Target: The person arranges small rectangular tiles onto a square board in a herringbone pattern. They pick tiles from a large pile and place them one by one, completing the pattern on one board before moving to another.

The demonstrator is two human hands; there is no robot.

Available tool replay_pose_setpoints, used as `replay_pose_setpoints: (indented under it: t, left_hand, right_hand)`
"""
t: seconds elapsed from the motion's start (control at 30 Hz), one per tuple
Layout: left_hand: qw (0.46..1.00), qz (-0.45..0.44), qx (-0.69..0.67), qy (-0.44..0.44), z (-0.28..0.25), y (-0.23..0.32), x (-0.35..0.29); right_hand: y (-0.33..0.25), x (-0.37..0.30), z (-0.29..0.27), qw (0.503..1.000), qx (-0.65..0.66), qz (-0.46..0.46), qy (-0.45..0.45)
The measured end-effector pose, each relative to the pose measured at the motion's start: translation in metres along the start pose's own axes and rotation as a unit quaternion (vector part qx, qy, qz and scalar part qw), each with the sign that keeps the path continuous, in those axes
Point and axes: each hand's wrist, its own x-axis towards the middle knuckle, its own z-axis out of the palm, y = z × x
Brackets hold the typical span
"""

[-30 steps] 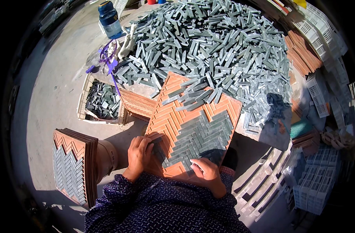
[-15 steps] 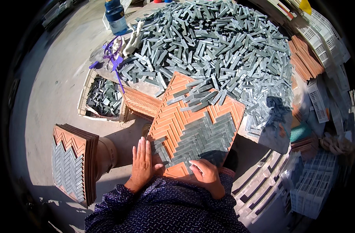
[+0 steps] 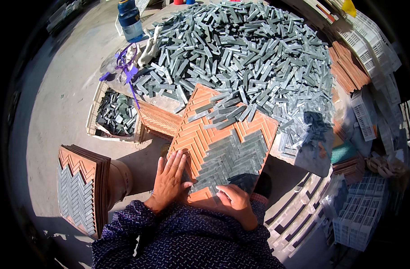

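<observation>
Strips (image 3: 234,158) in orange template (image 3: 190,145): best pressed flush, joints kept tight | left hand (image 3: 167,183): laid flat, outspread | right hand (image 3: 237,202): curled, grip cannot be told

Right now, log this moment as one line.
left grip: flat over orange tray, left edge; right grip: curled over tray's near edge, contents unclear; tray: partly filled with gray strips; gray pile: beyond tray

Sunlit grey floor (image 3: 48,107), probably concrete, partly shaded

Two grips (image 3: 168,180) (image 3: 235,204), one orange tray (image 3: 191,145) beneath them, one grey strip heap (image 3: 245,54), one bottle (image 3: 131,22)
</observation>
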Motion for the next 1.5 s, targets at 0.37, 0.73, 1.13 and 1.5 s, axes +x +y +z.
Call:
replay_pose_setpoints:
  t: [0.37,0.73,1.13,1.5]
  left_hand:
    - [0.992,0.118,-0.012,0.031,-0.029,-0.010,0.030]
    - [0.967,0.073,-0.111,0.218,-0.023,-0.030,0.145]
    - [0.955,0.041,-0.257,0.143,-0.035,-0.044,0.035]
    - [0.952,0.023,-0.268,0.144,-0.028,-0.045,0.017]
  right_hand:
    - [0.001,0.043,-0.016,0.999,-0.008,-0.050,0.006]
    - [0.046,0.165,-0.022,0.966,-0.211,-0.133,0.060]
    - [-0.020,0.079,0.066,0.995,-0.087,0.025,-0.041]
    - [-0.018,0.069,0.059,0.987,-0.109,-0.036,-0.111]
